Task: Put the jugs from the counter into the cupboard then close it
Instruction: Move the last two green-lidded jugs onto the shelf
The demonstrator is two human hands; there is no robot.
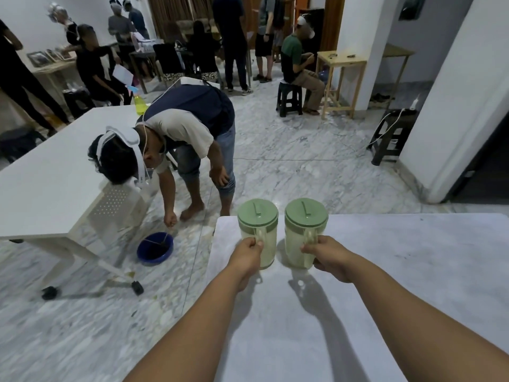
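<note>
Two clear plastic jugs with green lids stand side by side near the far left corner of the grey marble counter (pixel 399 271). My left hand (pixel 246 257) is closed around the handle of the left jug (pixel 258 219). My right hand (pixel 327 256) grips the handle of the right jug (pixel 305 220). Both jugs are upright, and shadows lie on the counter below them. No cupboard shows in this view.
A person (pixel 179 139) bends over a blue bowl (pixel 155 248) on the marble floor just left of the counter. A white table (pixel 49 183) on wheels stands further left. Several people, stools and wooden tables fill the back of the room. A white pillar (pixel 454 119) rises at right.
</note>
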